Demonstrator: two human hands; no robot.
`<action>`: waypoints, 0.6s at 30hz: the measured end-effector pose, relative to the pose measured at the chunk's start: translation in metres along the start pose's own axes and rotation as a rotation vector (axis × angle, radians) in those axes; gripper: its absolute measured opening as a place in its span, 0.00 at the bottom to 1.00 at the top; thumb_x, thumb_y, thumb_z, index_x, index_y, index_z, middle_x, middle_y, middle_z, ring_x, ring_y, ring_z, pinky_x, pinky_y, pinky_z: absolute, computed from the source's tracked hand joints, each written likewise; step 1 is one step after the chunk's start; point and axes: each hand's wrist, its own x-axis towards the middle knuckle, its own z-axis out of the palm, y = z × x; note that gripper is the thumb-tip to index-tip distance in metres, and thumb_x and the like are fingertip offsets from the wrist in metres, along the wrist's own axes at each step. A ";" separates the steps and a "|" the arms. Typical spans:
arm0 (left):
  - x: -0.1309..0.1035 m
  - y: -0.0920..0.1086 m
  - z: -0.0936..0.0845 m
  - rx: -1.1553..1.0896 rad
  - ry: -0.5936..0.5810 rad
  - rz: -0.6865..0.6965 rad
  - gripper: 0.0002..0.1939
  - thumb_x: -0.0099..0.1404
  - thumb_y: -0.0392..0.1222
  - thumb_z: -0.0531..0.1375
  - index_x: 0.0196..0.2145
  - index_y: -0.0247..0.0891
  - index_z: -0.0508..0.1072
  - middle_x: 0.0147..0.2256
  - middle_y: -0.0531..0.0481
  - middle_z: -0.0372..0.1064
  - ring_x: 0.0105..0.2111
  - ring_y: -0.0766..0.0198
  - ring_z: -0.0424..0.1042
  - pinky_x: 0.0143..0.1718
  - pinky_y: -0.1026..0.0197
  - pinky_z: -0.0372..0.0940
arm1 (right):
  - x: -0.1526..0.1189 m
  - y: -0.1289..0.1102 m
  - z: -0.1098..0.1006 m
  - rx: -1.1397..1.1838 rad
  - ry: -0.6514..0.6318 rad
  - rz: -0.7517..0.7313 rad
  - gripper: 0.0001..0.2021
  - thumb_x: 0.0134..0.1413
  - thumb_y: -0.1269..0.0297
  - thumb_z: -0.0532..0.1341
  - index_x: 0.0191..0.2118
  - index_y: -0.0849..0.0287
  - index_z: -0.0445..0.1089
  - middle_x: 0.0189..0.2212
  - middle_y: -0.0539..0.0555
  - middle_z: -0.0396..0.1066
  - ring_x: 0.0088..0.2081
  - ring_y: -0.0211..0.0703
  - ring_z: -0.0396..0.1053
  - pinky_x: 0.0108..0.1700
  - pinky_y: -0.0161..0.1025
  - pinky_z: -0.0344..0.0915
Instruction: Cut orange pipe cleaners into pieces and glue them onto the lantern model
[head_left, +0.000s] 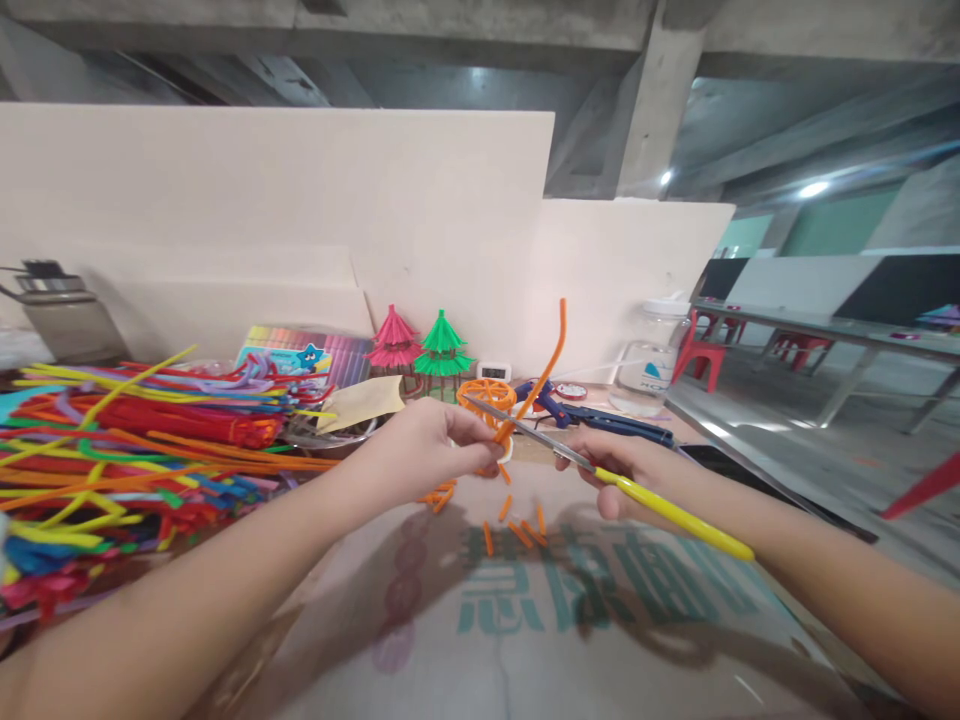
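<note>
My left hand (442,450) pinches an orange pipe cleaner (556,355), whose long end rises up and to the right. In my right hand (622,465) is a pair of scissors with yellow handles (675,515); its blades reach left and cross the pipe cleaner beside my left fingertips. Several short orange pieces (517,534) lie on the printed board (420,660) below my hands. Just behind the fingers stands a round orange object (487,393), partly hidden by them.
Heaped pipe cleaners (112,470) cover the left side. Behind are a pink tree (393,340), a green tree (442,348), a marker set (330,355) and a glue gun (551,405). A clear jar (651,360) stands right, a bottle (67,320) far left.
</note>
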 end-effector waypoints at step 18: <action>0.000 -0.003 -0.005 0.081 0.017 0.048 0.12 0.59 0.48 0.60 0.27 0.40 0.79 0.26 0.56 0.77 0.29 0.65 0.73 0.28 0.68 0.61 | 0.003 -0.030 0.012 -0.068 0.063 0.025 0.18 0.58 0.47 0.53 0.37 0.59 0.67 0.31 0.52 0.66 0.30 0.40 0.61 0.31 0.36 0.57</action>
